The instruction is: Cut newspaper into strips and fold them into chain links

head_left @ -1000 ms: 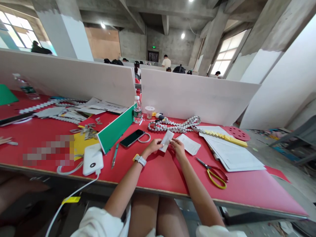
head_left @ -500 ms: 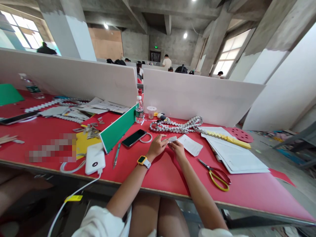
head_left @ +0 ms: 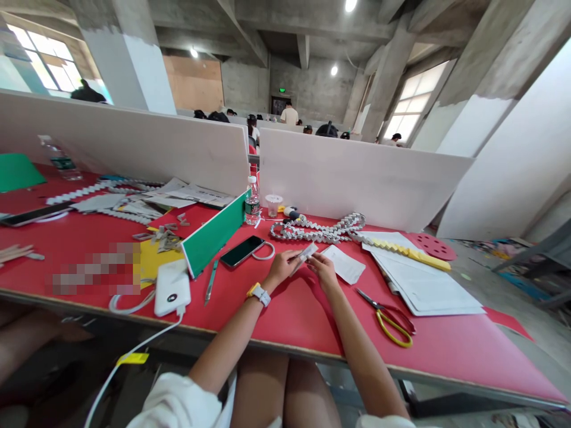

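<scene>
My left hand and my right hand meet over the red table, both pinched on a small folded strip of white paper held just above the surface. A yellow watch sits on my left wrist. A flat white paper slip lies just right of my right hand. A long chain of folded grey-white paper curls behind my hands.
Scissors with yellow handles, a stack of white sheets and a yellow folded strip lie to the right. A phone, a pen, a green divider, a white power bank, a water bottle.
The paper stood open and upright between my hands a second ago; now it is folded into a narrow strip, held lower, with my fingers closer together.
</scene>
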The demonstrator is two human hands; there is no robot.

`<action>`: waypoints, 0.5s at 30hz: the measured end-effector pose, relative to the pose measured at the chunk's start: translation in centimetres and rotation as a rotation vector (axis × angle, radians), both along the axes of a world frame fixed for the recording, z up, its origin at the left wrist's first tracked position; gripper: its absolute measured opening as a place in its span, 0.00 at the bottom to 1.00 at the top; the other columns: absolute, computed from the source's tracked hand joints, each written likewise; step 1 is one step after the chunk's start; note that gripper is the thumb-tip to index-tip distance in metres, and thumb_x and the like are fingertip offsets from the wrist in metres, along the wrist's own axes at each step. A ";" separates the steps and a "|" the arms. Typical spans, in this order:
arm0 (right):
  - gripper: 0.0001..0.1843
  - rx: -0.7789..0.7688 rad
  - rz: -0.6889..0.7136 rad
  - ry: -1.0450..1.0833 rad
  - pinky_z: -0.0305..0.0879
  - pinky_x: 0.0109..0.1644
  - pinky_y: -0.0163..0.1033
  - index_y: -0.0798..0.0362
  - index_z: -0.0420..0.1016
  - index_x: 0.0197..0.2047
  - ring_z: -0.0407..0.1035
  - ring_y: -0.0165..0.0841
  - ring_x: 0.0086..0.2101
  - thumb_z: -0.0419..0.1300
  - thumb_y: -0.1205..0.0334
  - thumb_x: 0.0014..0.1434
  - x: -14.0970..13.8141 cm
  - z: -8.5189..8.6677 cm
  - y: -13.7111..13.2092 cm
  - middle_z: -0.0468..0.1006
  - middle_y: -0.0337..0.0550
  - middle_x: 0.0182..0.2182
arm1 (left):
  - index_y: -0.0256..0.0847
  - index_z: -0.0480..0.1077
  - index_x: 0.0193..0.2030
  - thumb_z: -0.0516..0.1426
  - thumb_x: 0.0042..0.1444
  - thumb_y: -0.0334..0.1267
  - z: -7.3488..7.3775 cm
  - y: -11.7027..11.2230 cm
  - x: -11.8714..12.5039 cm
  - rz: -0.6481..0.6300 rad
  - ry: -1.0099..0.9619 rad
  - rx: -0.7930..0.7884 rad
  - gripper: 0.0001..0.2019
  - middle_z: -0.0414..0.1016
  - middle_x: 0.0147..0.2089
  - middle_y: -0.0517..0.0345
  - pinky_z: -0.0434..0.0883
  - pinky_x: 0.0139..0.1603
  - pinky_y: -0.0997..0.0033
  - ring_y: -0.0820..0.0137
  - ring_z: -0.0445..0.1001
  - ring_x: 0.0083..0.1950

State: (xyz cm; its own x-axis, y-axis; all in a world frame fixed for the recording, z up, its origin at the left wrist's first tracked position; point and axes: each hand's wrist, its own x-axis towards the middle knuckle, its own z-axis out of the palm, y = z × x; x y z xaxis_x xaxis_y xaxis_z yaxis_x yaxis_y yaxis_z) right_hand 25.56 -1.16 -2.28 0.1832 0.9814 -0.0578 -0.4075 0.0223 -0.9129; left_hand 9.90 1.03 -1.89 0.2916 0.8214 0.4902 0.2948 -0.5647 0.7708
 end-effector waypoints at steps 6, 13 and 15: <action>0.15 -0.033 0.024 -0.090 0.64 0.27 0.30 0.55 0.78 0.27 0.68 0.26 0.23 0.73 0.56 0.36 -0.2 0.4 -0.2 0.76 0.39 0.22 | 0.34 0.74 0.48 0.54 0.57 0.40 0.5 0.2 0.0 0.041 -0.185 -0.194 0.16 0.77 0.47 0.45 0.72 0.48 0.61 0.59 0.75 0.49; 0.17 0.014 -0.002 -0.228 0.61 0.27 0.32 0.56 0.74 0.24 0.66 0.26 0.22 0.71 0.52 0.37 -0.5 0.5 -0.1 0.73 0.37 0.19 | 0.35 0.74 0.47 0.53 0.58 0.36 0.0 0.4 0.0 0.110 -0.130 -0.107 0.14 0.78 0.46 0.47 0.72 0.50 0.62 0.61 0.76 0.48; 0.18 0.014 -0.003 -0.264 0.61 0.28 0.32 0.55 0.73 0.24 0.65 0.27 0.22 0.70 0.51 0.38 -0.7 0.4 0.0 0.72 0.37 0.19 | 0.37 0.75 0.46 0.54 0.57 0.34 -0.4 0.6 0.0 0.151 -0.108 -0.049 0.12 0.78 0.46 0.48 0.72 0.49 0.63 0.63 0.76 0.47</action>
State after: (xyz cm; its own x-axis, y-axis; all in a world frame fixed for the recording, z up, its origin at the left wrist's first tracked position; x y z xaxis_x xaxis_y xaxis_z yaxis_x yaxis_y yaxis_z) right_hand 24.91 -1.20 -1.83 0.1930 0.9812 0.0055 -0.1555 0.0361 -0.9872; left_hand 9.90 1.66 -2.28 0.1112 0.8753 0.4707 0.2873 -0.4817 0.8279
